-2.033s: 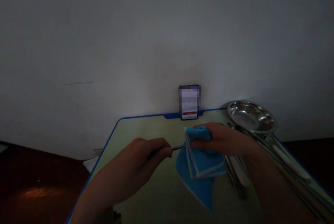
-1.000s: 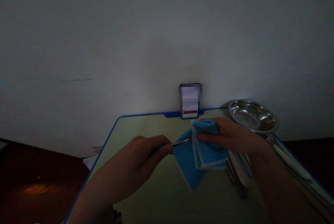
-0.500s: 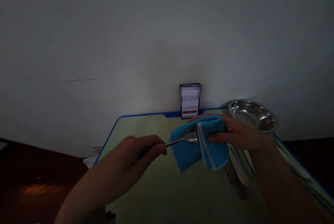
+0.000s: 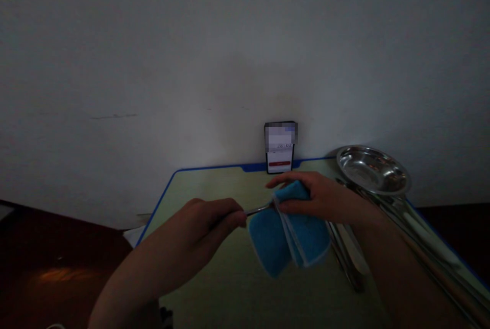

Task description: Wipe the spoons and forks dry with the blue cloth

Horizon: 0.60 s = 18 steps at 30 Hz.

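bowl (image 4: 373,170), rear rt tbl (image 4: 214,288) | l grip (image 4: 209,221) pinching utensil (image 4: 257,211) | r grip (image 4: 321,198) pinching cloth (image 4: 268,239)

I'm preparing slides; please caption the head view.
Left hand holds a metal utensil, its far end hidden in a blue cloth gripped by the right hand.

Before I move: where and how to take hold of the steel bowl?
Likely best by the near rim of the steel bowl, pinched inside and out, coming from above on the near side. It opens upward with an exposed lip; the wall stands close behind, and utensils lie just in front, so a low approach could knock them.
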### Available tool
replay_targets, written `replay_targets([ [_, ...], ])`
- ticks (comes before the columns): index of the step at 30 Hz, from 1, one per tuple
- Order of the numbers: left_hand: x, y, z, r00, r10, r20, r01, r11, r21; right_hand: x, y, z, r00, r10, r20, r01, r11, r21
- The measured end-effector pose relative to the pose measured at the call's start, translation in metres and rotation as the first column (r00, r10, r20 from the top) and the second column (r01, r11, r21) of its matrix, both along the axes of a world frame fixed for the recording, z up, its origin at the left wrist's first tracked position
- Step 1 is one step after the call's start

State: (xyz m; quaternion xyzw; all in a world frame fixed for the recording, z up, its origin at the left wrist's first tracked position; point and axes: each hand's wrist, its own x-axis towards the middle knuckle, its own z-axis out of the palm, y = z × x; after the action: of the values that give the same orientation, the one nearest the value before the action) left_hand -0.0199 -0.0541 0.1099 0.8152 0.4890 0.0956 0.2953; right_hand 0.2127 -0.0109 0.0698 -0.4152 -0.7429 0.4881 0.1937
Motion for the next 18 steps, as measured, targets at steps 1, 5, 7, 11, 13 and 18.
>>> replay_targets([
  [1, 0.0, 0.0, 0.0, 1.0, -0.004, 0.003, 0.004, 1.0, 0.006, 0.001, 0.0, 0.0, 1.0, 0.013, -0.001, -0.013, 0.999, -0.035],
  [5, 0.0, -0.001, 0.001, 1.0, -0.008, -0.015, 0.008, 1.0, 0.007, 0.008, 0.001, -0.001, 0.998, 0.051, 0.024, -0.049, 0.996, -0.072],
  [7, -0.001, -0.001, 0.0, 0.999, -0.003, -0.039, 0.004, 1.0, 0.006, 0.011, 0.002, -0.001, 0.997, 0.064, 0.041, -0.062, 0.996, -0.058],
  [11, -0.001, 0.0, -0.001, 0.997, -0.017, -0.075, 0.018, 1.0, 0.012, 0.016, 0.003, 0.0, 0.996, 0.076, 0.05, -0.075, 0.997, -0.027],
  [13, -0.001, 0.001, -0.002, 0.997, -0.023, -0.08, 0.023, 1.0, 0.0, 0.015, 0.003, 0.002, 0.994, 0.092, 0.056, -0.092, 0.996, -0.003],
  [18, -0.003, 0.0, -0.002, 0.998, 0.003, -0.069, -0.002, 1.0, 0.024, 0.009, 0.002, 0.003, 0.99, 0.129, 0.056, -0.131, 0.991, 0.017],
])
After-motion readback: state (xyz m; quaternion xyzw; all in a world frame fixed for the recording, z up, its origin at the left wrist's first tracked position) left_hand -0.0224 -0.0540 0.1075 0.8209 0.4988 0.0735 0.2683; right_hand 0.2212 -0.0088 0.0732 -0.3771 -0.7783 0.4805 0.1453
